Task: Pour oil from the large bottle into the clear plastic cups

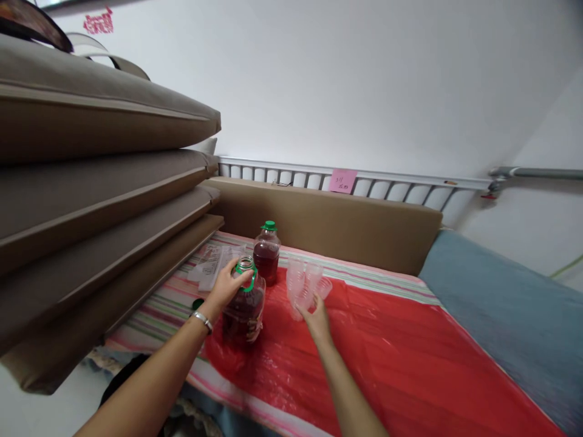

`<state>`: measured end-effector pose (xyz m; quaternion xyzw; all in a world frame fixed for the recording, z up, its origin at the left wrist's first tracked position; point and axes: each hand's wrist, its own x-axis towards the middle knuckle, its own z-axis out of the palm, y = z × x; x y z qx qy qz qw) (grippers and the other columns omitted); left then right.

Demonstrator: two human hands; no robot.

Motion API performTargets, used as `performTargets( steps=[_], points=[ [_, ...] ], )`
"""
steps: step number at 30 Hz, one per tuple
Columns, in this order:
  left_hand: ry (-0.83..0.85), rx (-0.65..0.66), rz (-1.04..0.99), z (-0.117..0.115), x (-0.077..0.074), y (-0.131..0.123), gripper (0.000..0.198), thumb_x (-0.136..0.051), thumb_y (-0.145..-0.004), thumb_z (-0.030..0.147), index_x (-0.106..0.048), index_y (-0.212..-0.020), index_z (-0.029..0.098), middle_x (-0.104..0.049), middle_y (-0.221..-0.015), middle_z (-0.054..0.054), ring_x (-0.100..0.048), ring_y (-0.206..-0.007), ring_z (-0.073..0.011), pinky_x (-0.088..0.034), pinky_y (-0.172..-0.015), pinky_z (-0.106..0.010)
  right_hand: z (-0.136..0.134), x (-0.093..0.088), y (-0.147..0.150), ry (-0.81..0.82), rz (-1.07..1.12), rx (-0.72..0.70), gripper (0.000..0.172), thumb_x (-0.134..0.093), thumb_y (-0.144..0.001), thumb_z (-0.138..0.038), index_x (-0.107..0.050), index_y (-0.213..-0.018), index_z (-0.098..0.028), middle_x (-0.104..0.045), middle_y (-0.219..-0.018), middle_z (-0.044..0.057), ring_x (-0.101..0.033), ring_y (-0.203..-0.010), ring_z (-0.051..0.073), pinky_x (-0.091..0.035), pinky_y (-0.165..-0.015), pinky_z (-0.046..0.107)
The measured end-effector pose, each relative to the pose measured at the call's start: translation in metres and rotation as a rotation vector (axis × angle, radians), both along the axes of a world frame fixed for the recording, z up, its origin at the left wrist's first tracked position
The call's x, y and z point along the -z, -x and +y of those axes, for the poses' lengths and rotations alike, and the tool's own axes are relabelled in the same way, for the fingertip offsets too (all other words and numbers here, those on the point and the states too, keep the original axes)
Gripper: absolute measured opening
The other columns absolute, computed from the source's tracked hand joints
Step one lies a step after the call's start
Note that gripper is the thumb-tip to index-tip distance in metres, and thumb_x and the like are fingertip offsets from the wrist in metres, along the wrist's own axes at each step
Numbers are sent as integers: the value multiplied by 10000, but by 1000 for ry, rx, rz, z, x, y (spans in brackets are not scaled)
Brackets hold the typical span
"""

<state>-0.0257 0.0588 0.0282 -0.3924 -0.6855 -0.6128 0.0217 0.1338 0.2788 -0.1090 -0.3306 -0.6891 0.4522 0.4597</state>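
Observation:
An uncapped large clear bottle of dark red drink [243, 315] stands on a red plastic sheet [392, 352]. At its neck, my left hand [228, 285] is closed around the green carrying ring. Right of it, my right hand [316, 318] has thumb and fingers at the lower part of several clear plastic cups [303, 279], gripping one of them. Some of the cups stand upright and one leans to the right; they look empty. Behind my left hand is a second bottle of red drink [266, 258] with its green cap on. A dark green cap [197, 303] lies by my left wrist.
Thick brown cushions [109, 176] are stacked high on the left. Clear plastic packaging [212, 267] lies on a striped cloth [168, 309]. Another cushion [337, 215] leans along the back before a radiator [387, 185]. A blue-grey padded surface [505, 303] borders the right side.

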Motion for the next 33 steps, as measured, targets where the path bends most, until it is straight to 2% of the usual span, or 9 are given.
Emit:
performTargets(
  steps=[6,14,18,21,24,26,29,31,33],
  points=[
    [41,-30,30,0,-3,-3,381,-633,-733,436,-632,-998,163,-713,-973,-74,-645,-915,-234,-490,-854,-360,-19,12,-46,145,74,8,628,-684,-594,-495,-568,-1115,-165,-634,-1189,164,-586,-1120,317,-461,-933,467],
    [108,-44,49,1,-15,-2,490,-694,-672,471,-630,-1071,194,-695,-1097,-84,-627,-1035,-266,-457,-948,-402,-39,-24,-83,185,147,-192,483,-637,-709,-490,-608,-1068,-168,-678,-1084,149,-655,-976,257,-500,-900,410],
    [115,-67,28,-3,-21,-1,540,-712,-660,474,-609,-1110,193,-676,-1148,-105,-612,-1086,-277,-467,-945,-405,-45,-30,-90,212,123,-239,471,-633,-719,-502,-620,-1057,-173,-693,-1028,128,-672,-912,252,-523,-858,399],
    [89,-164,17,-20,-23,-6,563,-694,-683,474,-583,-1152,184,-602,-1270,-133,-529,-1205,-288,-403,-1016,-426,-46,-30,-93,243,99,-238,499,-641,-693,-527,-621,-1046,-174,-699,-1000,114,-680,-869,249,-536,-824,383],
    [50,-261,-6,-54,-10,-26,518,-639,-742,479,-567,-1172,199,-569,-1301,-112,-497,-1224,-263,-358,-1042,-406,-45,-27,-94,268,44,-230,530,-635,-666,-568,-627,-1025,-177,-704,-974,102,-686,-841,247,-539,-801,366],
    [49,-278,-59,-79,7,-49,418,-609,-765,493,-617,-1066,204,-651,-1138,-87,-584,-1073,-251,-425,-950,-385,-45,-22,-94,268,1,-218,533,-630,-647,-598,-643,-986,-186,-710,-933,92,-690,-820,250,-542,-774,360],
    [106,-197,-188,-107,34,-86,368,-572,-779,537,-645,-652,199,-659,-659,-32,-616,-678,-215,-476,-675,-330,-47,-17,-93,249,-43,-217,540,-627,-600,-662,-670,-874,-200,-717,-816,81,-690,-761,262,-547,-712,359],
    [136,-114,-276,-116,40,-101,502,-493,-821,569,-593,-496,200,-577,-486,-17,-549,-507,-178,-438,-569,-306,-50,-19,-93,224,-69,-231,557,-597,-592,-729,-676,-763,-204,-708,-724,81,-681,-697,263,-544,-668,359],
    [137,-35,-336,-115,33,-106,613,-396,-862,591,-565,-422,199,-536,-429,-19,-521,-477,-154,-424,-583,-291,-52,-27,-94,193,-77,-240,602,-522,-628,-794,-648,-625,-206,-674,-618,79,-653,-613,242,-530,-626,349]
  ],
)
